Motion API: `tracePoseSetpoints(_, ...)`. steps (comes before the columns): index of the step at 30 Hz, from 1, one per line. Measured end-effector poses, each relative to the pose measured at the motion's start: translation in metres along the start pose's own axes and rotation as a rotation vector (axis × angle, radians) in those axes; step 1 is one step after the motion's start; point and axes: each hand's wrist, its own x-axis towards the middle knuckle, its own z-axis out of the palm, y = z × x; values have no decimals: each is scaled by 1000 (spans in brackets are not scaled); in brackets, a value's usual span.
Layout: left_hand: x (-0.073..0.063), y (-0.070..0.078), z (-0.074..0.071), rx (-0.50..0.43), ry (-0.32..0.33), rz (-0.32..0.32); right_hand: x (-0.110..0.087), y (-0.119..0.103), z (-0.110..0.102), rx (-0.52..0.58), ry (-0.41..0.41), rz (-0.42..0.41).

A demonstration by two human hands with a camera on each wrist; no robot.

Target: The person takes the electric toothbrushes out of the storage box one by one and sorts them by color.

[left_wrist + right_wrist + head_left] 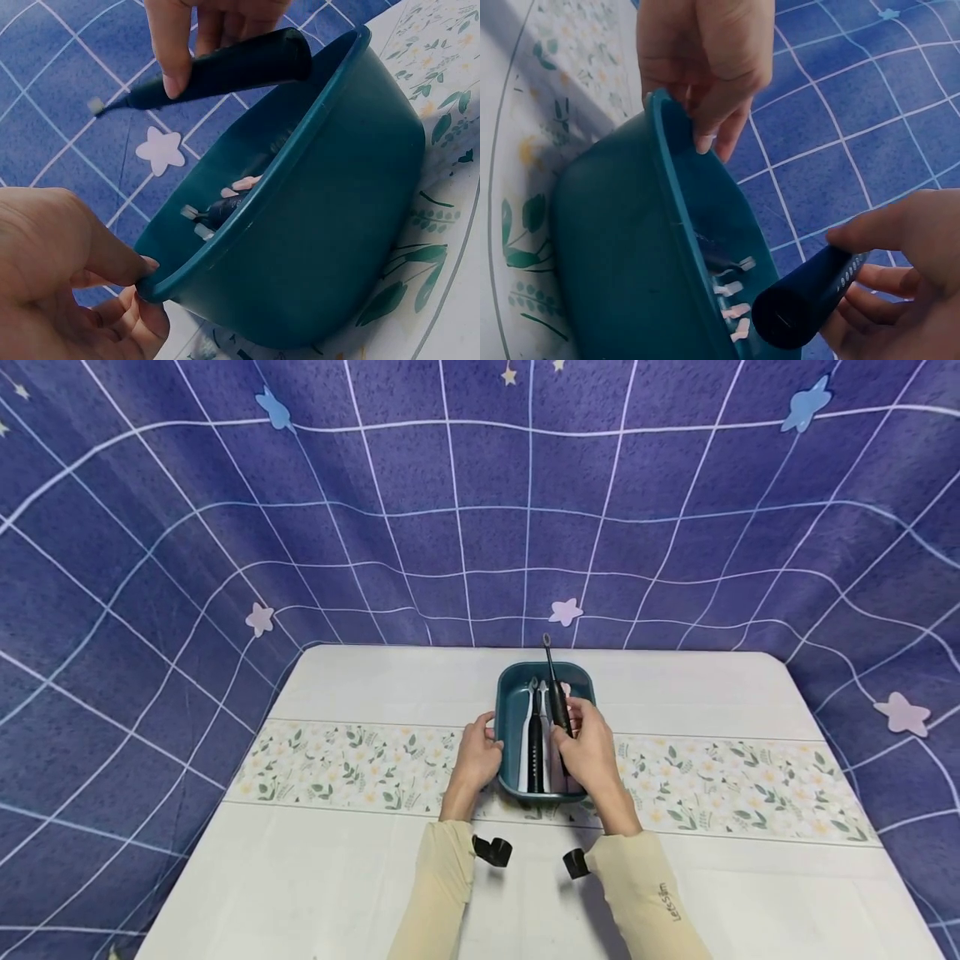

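Note:
A dark teal plastic basin (pixel 507 735) stands on the table with several electric toothbrushes lying in it, among them a black one (pixel 535 752) and a white one (pixel 525 743). My left hand (pixel 477 756) pinches the basin's left rim between thumb and fingers, plainly seen in the left wrist view. Above the basin's right side, my right hand (pixel 591 747) grips a black electric toothbrush (pixel 558 703) by its handle. That toothbrush is tilted, its head pointing toward the back. In the right wrist view, small white and pink brush heads (pixel 735 310) show inside the basin.
The white table (pixel 360 860) has a floral band (pixel 360 764) across its middle. Behind it hangs a blue curtain (pixel 420 543) with a grid and star pattern. A black wrist camera (pixel 492 851) sits at the left cuff, another camera (pixel 576 863) at the right.

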Motion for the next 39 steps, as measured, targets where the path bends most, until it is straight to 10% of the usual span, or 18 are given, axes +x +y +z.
tracePoseSetpoints(39, 0, 0, 1, -3, -2, 26, 21, 28, -42, 224, 430, -116)
